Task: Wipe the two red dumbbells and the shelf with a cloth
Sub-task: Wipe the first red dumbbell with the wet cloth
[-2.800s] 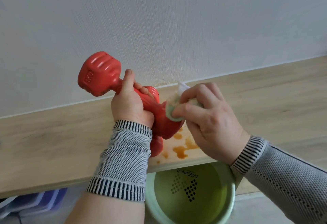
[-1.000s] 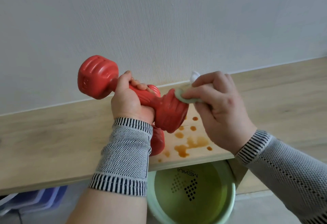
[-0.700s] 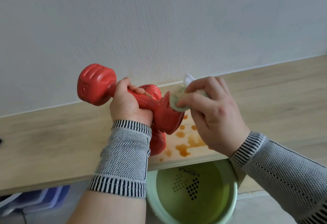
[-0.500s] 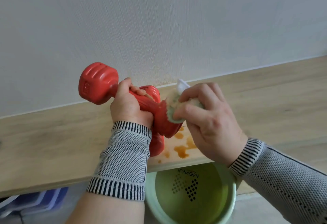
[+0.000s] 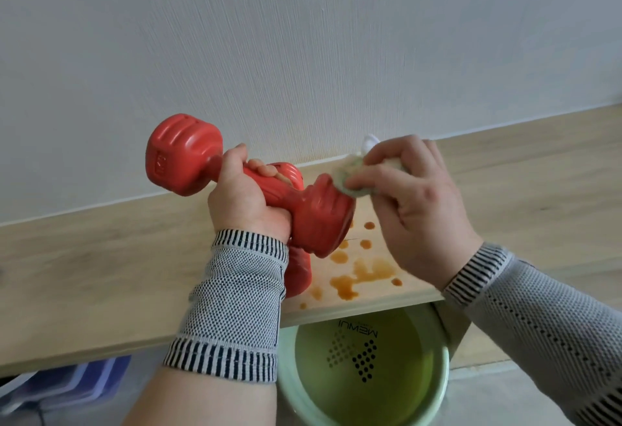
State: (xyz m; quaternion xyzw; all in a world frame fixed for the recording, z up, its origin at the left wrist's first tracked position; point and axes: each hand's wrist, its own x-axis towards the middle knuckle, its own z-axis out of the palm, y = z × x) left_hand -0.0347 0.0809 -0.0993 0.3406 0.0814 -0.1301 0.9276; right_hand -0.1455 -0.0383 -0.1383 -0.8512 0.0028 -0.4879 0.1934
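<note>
cloth [image 5: 353, 180] slid onto one of two dumbbells [image 5: 269, 196], both hands [image 5: 249, 203] gripping.

The left hand [image 5: 247, 205] holds one dumbbell [image 5: 255, 190] above the shelf [image 5: 101, 264]. The other dumbbell [image 5: 298, 274] lies behind it (mostly hidden). A bucket [image 5: 365, 371] sits below the shelf.

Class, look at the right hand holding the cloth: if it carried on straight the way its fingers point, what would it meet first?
The right hand points leftward; its cloth already presses the held dumbbell, so that near head comes first.
</note>
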